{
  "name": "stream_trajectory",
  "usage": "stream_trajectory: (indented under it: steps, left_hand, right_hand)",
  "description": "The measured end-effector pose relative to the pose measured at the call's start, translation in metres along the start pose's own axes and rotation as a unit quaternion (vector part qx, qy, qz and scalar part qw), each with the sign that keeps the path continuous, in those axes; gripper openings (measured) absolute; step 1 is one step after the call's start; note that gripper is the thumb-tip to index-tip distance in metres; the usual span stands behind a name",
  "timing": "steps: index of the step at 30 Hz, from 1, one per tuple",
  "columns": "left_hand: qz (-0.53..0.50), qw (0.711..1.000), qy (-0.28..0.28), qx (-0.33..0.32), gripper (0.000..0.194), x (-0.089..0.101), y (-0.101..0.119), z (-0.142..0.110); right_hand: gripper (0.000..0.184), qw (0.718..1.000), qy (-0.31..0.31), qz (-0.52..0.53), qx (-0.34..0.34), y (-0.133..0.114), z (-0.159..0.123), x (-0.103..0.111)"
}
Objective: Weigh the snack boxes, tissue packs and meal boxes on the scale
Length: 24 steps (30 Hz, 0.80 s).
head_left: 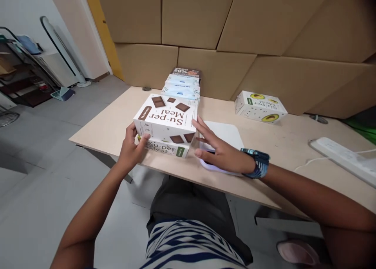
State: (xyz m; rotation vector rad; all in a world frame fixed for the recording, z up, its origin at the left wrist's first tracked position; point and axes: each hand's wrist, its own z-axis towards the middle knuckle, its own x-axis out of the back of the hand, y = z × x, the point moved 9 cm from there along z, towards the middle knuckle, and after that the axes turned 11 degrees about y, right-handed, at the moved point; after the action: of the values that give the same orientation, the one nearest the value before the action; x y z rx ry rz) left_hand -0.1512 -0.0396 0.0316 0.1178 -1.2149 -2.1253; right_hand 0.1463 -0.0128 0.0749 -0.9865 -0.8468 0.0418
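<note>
A white Su-per Meal box with chocolate pictures (pixel 169 114) lies on top of another Su-per Meal box (pixel 164 147) with a green label, near the table's front edge. My left hand (pixel 132 147) grips the stack's left front corner, its thumb on the front where the two boxes meet. At the right side, my right hand (pixel 221 151) is open with fingers stretched out, fingertips at the upper box's right edge. Beneath that hand lies a white and lilac tray-like item (pixel 227 134), partly hidden, with something dark at its near end.
Behind the stack lie pale blue-white packs (pixel 182 85) and a dark printed pack (pixel 188 71). An avocado-print Su-per Meal box (pixel 260 106) stands at the back right. A white power strip (pixel 343 155) with a cable lies at the right. Large cardboard boxes (pixel 205 18) wall off the back.
</note>
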Motion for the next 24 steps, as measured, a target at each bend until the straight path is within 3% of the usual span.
stream_trajectory:
  steps: [5,8,11,13,14,16,18,20,22,24]
  left_hand:
    - [0.062,0.996,-0.026,-0.056,0.075,0.006,0.004,0.005]
    - [0.093,0.991,-0.023,-0.093,0.077,0.018,0.016,0.0]
    - [0.1,0.974,0.062,-0.192,0.08,0.034,0.061,-0.006]
    - [0.048,0.941,0.124,-0.31,0.081,0.03,0.114,-0.021]
    - [0.0,0.922,0.131,-0.364,0.081,0.02,0.142,-0.031]
    - [-0.104,0.904,0.062,-0.41,0.076,-0.028,0.192,-0.049]
    - [-0.134,0.927,-0.153,-0.314,0.079,-0.127,0.223,-0.057]
    - [-0.16,0.933,-0.267,-0.179,0.079,-0.224,0.241,-0.059]
    - [-0.161,0.939,-0.304,0.009,0.084,-0.315,0.236,-0.047]
    - [-0.101,0.943,-0.253,0.193,0.078,-0.38,0.208,-0.025]
  right_hand:
    - [0.097,0.999,0.013,-0.037,-0.017,0.008,-0.011,0.026]
    - [0.096,0.996,0.074,-0.054,-0.018,0.018,-0.025,0.065]
    - [0.1,0.977,0.198,-0.085,-0.006,0.037,-0.035,0.135]
    - [0.104,0.951,0.29,-0.108,-0.007,0.056,-0.038,0.195]
    - [0.102,0.934,0.335,-0.121,-0.013,0.067,-0.04,0.227]
    - [0.086,0.889,0.426,-0.163,-0.046,0.093,-0.046,0.289]
    - [0.07,0.831,0.5,-0.203,-0.137,0.128,-0.057,0.338]
    - [0.064,0.795,0.518,-0.228,-0.216,0.163,-0.067,0.362]
    - [0.061,0.796,0.499,-0.238,-0.247,0.19,-0.072,0.363]
    - [0.056,0.807,0.483,-0.24,-0.243,0.209,-0.077,0.354]
